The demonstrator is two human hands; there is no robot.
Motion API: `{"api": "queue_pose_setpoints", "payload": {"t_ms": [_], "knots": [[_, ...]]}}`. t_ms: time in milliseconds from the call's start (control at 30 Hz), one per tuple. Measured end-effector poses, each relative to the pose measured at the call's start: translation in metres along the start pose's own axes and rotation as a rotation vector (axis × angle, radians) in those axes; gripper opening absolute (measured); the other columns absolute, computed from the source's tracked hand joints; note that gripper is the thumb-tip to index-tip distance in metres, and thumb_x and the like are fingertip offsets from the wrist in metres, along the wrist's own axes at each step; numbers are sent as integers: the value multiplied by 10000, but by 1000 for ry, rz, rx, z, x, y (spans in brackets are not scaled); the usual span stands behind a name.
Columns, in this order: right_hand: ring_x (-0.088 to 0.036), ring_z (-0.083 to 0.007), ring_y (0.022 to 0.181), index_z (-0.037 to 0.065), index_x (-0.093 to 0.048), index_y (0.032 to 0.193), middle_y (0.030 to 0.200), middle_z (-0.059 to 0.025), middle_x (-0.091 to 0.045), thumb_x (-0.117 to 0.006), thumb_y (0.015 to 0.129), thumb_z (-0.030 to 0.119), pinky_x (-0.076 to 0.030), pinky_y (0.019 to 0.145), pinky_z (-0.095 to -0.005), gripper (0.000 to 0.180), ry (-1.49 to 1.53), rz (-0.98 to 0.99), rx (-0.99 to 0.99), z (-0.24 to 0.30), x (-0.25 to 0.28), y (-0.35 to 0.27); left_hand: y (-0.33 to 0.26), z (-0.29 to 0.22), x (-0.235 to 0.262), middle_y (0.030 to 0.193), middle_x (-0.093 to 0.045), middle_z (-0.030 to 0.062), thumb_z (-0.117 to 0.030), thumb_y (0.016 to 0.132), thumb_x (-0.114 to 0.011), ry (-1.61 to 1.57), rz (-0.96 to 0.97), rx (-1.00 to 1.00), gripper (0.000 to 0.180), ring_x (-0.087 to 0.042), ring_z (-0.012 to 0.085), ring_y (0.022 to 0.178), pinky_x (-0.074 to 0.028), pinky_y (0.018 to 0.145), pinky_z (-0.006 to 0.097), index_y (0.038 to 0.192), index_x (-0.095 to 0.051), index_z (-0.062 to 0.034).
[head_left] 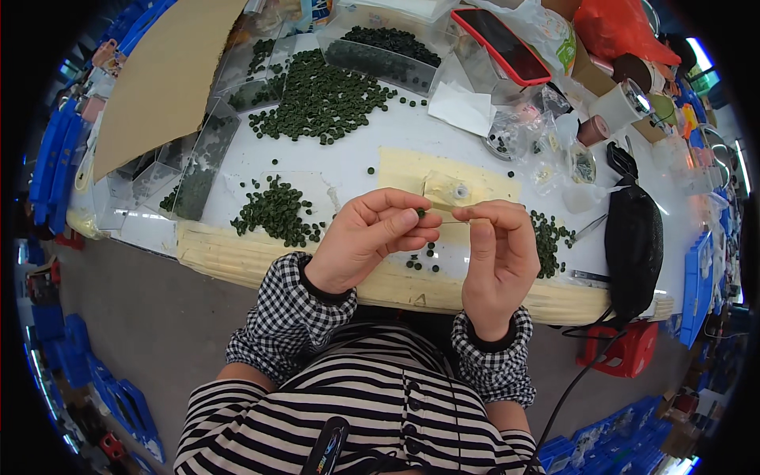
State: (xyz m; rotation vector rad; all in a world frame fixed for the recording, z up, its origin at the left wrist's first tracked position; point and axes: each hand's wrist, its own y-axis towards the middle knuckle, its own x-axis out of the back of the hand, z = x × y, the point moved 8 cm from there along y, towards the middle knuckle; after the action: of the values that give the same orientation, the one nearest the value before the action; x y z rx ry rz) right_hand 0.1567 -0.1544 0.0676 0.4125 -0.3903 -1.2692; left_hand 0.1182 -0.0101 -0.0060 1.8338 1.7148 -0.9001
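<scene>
My left hand [366, 241] pinches a small dark green round piece [420, 212] between thumb and forefinger. Close by on the right, my right hand [500, 265] grips a thin, needle-like pin [454, 222] between thumb and index finger. The pin points toward the green piece; whether the two touch is too small to tell. Just beyond my fingers, a small pale block with a round centre [461, 191] lies on yellowish tape [396, 168]. A few loose green pieces [417, 263] lie on the white table below my hands.
Green pieces form a large heap [317, 99], a left pile [273, 212] and a right pile [548, 241]. Clear trays [380, 63], cardboard [162, 79], a red-cased phone [503, 46] and white tissue [461, 109] stand around. Tweezers [590, 227] and a black pouch [633, 233] are at right.
</scene>
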Motion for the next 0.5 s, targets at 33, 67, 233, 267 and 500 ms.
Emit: {"api": "queue_pose_setpoints", "payload": {"t_ms": [33, 67, 233, 267, 500], "knots": [[-629, -163, 895, -26, -600, 1011, 976, -107, -619, -586, 945, 19, -501, 803, -266, 82, 28, 8, -17, -1, -3, 0, 0, 0, 0, 1101, -685, 149, -107, 993, -548, 21, 1, 4, 249, -689, 193, 984, -578, 850, 263, 1207, -598, 10], [-638, -160, 903, -28, -593, 1018, 984, -108, -614, -575, 952, 20, -507, 806, -263, 83, 55, 17, -35, -2, -6, 0, 0, 1, 0, 1096, -687, 146, -113, 994, -546, 42, 1, 9, 250, -691, 192, 976, -579, 837, 260, 1209, -597, 3], [-667, -161, 894, -37, -579, 1029, 994, -108, -606, -555, 966, 17, -529, 777, -247, 87, 99, 39, -63, -7, -9, 1, 0, 2, -1, 1101, -689, 138, -120, 996, -544, 81, 16, 17, 251, -695, 194, 962, -581, 832, 270, 1210, -601, -2], [-668, -162, 891, -38, -580, 1025, 992, -109, -606, -557, 965, 17, -531, 773, -246, 85, 97, 40, -71, -8, -9, 1, 0, 2, -1, 1103, -689, 137, -119, 996, -543, 80, 15, 16, 251, -695, 194, 962, -581, 834, 272, 1210, -602, -2], [-666, -162, 882, -45, -585, 999, 983, -113, -606, -571, 953, 2, -539, 764, -247, 67, 84, 44, -57, -8, -9, 2, 0, 2, -2, 1119, -686, 132, -117, 996, -543, 87, 28, 9, 251, -693, 188, 963, -580, 838, 274, 1209, -604, 0]]}}
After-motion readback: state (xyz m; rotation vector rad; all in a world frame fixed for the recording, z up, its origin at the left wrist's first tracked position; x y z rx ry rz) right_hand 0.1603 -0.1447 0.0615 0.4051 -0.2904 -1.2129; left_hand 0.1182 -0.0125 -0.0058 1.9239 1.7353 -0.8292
